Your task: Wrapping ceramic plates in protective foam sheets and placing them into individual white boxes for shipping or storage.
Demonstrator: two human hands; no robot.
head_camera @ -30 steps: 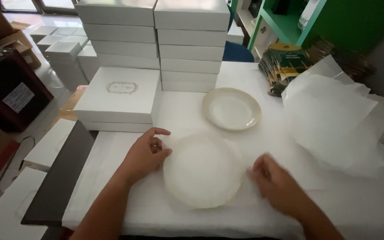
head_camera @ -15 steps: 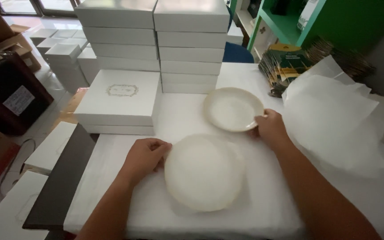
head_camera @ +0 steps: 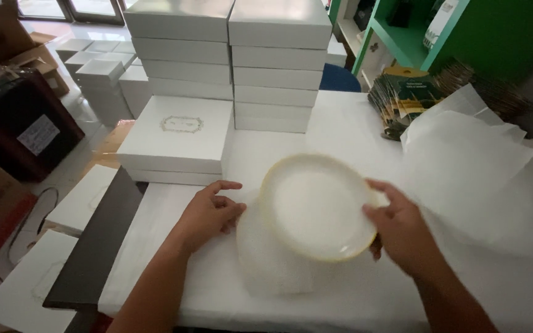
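My right hand (head_camera: pixel 399 227) grips the right rim of a white plate with a gold edge (head_camera: pixel 316 206) and holds it raised over a paper-wrapped plate (head_camera: pixel 266 265) that lies on the white table (head_camera: pixel 174 277). The held plate hides most of the wrapped one. My left hand (head_camera: pixel 210 213) rests on the table at the left edge of the wrapped plate, fingers loosely curled and touching the paper, holding nothing.
Two tall stacks of flat white boxes (head_camera: pixel 279 61) stand at the back, with a lower stack (head_camera: pixel 177 139) left of them. Loose white wrapping paper (head_camera: pixel 470 172) lies at the right. Dark green packets (head_camera: pixel 405 92) sit by a green shelf (head_camera: pixel 402 37). More boxes are on the floor at left.
My right hand reached to the gold-edged plate at the back, took its rim, and has carried it forward over the wrapped plate. My left hand stayed at the wrapped plate's left edge.
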